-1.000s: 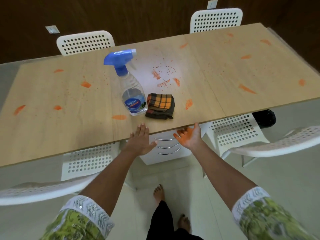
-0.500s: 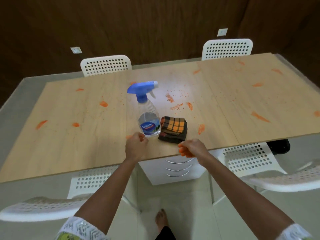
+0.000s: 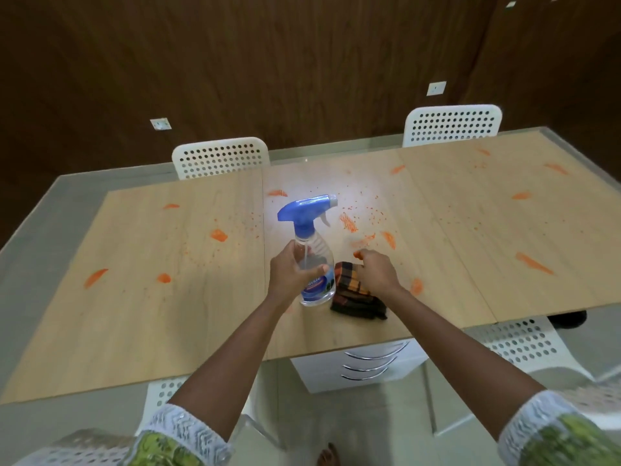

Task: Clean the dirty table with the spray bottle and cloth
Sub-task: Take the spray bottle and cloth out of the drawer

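I am gripping the bottle (image 3: 314, 264) with my left hand (image 3: 291, 274), fingers and thumb curled round its clear body just above the blue label. The bottle is standing upright near the front edge of the counter (image 3: 151, 314), its blue trigger head (image 3: 304, 211) pointing to the right; I cannot tell whether its base is resting on the counter or just off it. My right hand (image 3: 376, 274) is lying on top of the cloth (image 3: 356, 297), fingers bent down over its far edge and pinching into it, with orange smeared on the fingertips (image 3: 358, 253). The cloth, a folded orange, brown and black check, is sitting just beside the bottle on its right, touching or nearly touching it.

Orange stains (image 3: 532, 264) are lying scattered across the wooden top, with a cluster of smears and fine specks just beyond the bottle and cloth, and single streaks well apart toward both ends. Two white perforated chairs (image 3: 220, 158) are standing at the far side of the counter against a dark wood wall (image 3: 302, 62), and more of the same chairs are showing at the near side, below the glass edge. A white drawer unit (image 3: 356, 364) with curved metal handles is sitting under the counter, between my forearms. My patterned green sleeves (image 3: 181, 442) are showing at the bottom.
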